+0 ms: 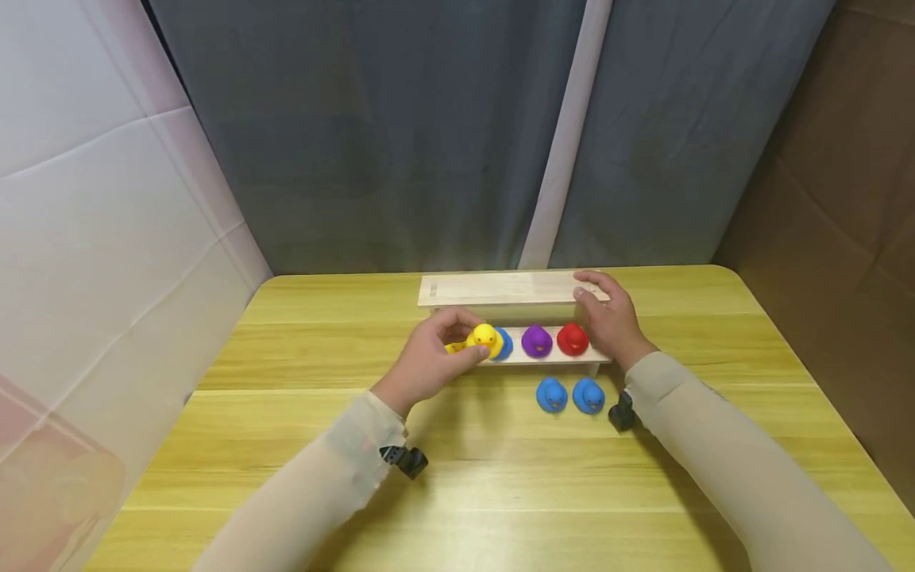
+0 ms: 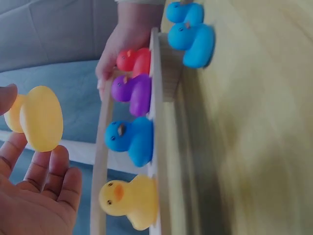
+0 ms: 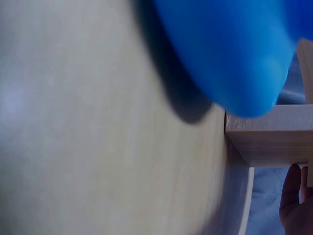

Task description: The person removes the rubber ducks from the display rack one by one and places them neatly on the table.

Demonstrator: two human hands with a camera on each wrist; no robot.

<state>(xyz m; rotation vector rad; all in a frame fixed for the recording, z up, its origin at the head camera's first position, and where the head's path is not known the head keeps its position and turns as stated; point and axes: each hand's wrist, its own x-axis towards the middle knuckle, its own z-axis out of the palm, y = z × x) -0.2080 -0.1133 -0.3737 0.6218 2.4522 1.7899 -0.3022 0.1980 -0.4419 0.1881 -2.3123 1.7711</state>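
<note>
My left hand (image 1: 429, 361) pinches a yellow rubber duck (image 1: 484, 339) between thumb and fingers, raised above the left part of a two-step wooden rack (image 1: 500, 287). In the left wrist view the held duck (image 2: 43, 119) shows its flat base. On the lower plank stand another yellow duck (image 2: 129, 200), a blue duck (image 2: 131, 140), a purple duck (image 1: 537, 342) and a red duck (image 1: 573, 339). At the rack's right end my right hand (image 1: 613, 322) grips the upper plank, its thumb at the front edge and fingers farther back.
Two blue ducks (image 1: 552, 395) (image 1: 589, 396) sit side by side on the wooden table (image 1: 472, 508), in front of the rack's right half. A grey curtain (image 1: 400, 143) hangs behind the table. One blue duck (image 3: 234, 54) looms close in the right wrist view.
</note>
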